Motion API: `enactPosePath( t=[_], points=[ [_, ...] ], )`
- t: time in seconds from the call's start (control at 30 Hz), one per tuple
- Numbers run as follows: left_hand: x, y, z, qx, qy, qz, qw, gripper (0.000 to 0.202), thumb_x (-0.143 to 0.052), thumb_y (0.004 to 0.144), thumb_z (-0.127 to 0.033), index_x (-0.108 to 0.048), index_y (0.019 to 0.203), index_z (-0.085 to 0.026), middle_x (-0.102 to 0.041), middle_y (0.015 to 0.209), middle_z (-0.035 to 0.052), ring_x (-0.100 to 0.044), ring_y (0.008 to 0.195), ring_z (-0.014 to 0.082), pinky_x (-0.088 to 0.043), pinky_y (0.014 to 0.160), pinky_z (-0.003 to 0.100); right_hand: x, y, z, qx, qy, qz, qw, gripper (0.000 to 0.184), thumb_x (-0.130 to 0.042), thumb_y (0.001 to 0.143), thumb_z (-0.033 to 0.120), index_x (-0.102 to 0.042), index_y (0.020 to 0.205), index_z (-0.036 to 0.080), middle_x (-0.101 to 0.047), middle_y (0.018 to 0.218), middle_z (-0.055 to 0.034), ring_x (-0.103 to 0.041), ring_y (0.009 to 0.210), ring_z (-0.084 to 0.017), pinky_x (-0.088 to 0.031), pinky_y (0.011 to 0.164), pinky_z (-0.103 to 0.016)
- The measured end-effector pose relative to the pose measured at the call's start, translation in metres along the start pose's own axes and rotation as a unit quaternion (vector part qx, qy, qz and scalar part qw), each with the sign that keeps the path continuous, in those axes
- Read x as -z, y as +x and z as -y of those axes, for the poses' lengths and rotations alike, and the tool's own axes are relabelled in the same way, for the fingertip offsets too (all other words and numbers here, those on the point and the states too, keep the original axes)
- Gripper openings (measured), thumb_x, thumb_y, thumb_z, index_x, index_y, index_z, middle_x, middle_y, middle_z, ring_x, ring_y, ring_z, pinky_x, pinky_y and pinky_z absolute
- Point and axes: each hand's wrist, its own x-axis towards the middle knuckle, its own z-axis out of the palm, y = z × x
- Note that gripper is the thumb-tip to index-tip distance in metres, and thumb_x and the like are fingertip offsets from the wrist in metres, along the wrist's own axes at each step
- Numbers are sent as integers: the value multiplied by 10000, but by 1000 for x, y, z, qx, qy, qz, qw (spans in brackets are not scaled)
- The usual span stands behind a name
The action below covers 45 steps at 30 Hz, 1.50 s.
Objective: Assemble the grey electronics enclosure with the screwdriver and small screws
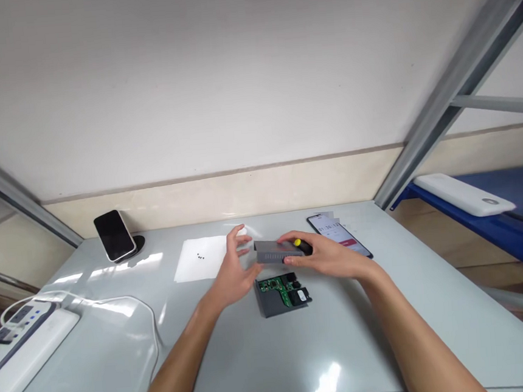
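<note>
While R hand [324, 253] pinches the right end of a grey vented housing [271, 257] betw. thumb and fingers, a black handle w/ yellow end [298, 243], prob. a screwdriver, sits tucked in the same grip. L hand [235, 270] is at housing's left end, fingers spread and curved, thumb near lower L corner; can't tell if it touches. Housing is held up over table [230, 357], approx. mid-view. Just below it, nearer the wearer, a dark grey panel [271, 308] lies flat w/ green PCB [282, 285] on top; black component w/ white label [299, 296] at PCB's R side. White sheet [186, 268] lies L of the L hand, w/ a few tiny dark screw-like bits [200, 256] on it. Smartphone [340, 235] showing timer digits lies flat beyond R hand. Far L: second phone [115, 235] propped on stand, screen dark. Near L edge: power strip [14, 330] beside white power bank [38, 359], white cable [152, 321] looping across tabletop.
</note>
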Motion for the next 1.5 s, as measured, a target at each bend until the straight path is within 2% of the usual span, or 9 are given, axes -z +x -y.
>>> enactPosePath(
  t=[0.1,0.17,0.27,0.4,0.83,1.07,1.23,1.37,1.5],
  points=[
    [15,-3,-17,127,40,190,973,1106,-887,792,-549,-246,1667,-330,-482,1545,222,-580,1379,384,-583,1014,524,11,-3,-15,-36,-13,-16,999,490,-746,861,609,-737,1241,299,-743,1139,-61,-661,921,-252,-523,780,-378],
    [21,-5,-28,125,62,268,953,1231,-955,673,-574,-272,1673,-352,-428,1603,208,-514,1443,428,-575,1029,540,16,-5,-21,-45,-4,-24,999,471,-779,831,597,-756,1192,294,-743,1027,-59,-650,852,-246,-513,729,-365],
    [21,-6,-35,81,90,311,942,1079,-952,666,-420,-423,1604,-361,-552,1467,142,-574,1362,391,-592,1003,507,20,-6,-26,-41,10,-31,999,472,-827,780,585,-769,1145,291,-727,921,-49,-634,802,-243,-505,691,-353],
    [15,-7,-23,51,103,257,959,727,-737,811,-197,-543,1498,-332,-646,1331,99,-667,1195,292,-582,1003,424,20,-6,-25,-40,21,-33,998,465,-851,750,572,-767,1115,296,-727,908,-46,-638,815,-247,-511,700,-348],
    [-12,2,1,27,269,125,954,297,-744,921,-319,-598,1165,-234,-634,1095,69,-620,1066,290,-546,865,390,11,3,-37,-57,1,11,998,494,-758,720,306,-577,1179,276,-701,1055,-31,-651,956,-249,-515,829,-362],
    [-12,0,8,23,225,114,967,417,-766,937,-366,-587,1295,-251,-656,1181,94,-633,1153,305,-564,950,430,6,5,-42,-44,-59,-11,997,428,-725,697,248,-569,1094,287,-688,1070,-26,-630,934,-247,-503,827,-360],
    [1,-1,8,55,160,160,973,796,-871,846,-439,-500,1543,-332,-636,1413,122,-623,1296,337,-553,1059,474,2,7,-41,-37,-88,-24,995,421,-699,697,208,-579,1092,288,-706,1148,-34,-652,982,-260,-504,874,-373],
    [10,-2,4,72,116,190,972,985,-891,828,-313,-362,1646,-459,-473,1669,78,-588,1420,342,-542,1119,472,-3,10,-40,-31,-76,-20,996,437,-721,725,222,-593,1137,293,-713,1199,-39,-676,1046,-273,-510,922,-390],
    [6,-3,6,76,100,175,977,927,-839,866,-246,-381,1641,-469,-481,1674,67,-616,1412,335,-580,1085,463,-13,14,-33,-1,-29,-4,1000,427,-759,773,289,-607,1172,293,-706,1242,-51,-674,1097,-278,-512,964,-414]
  ],
)
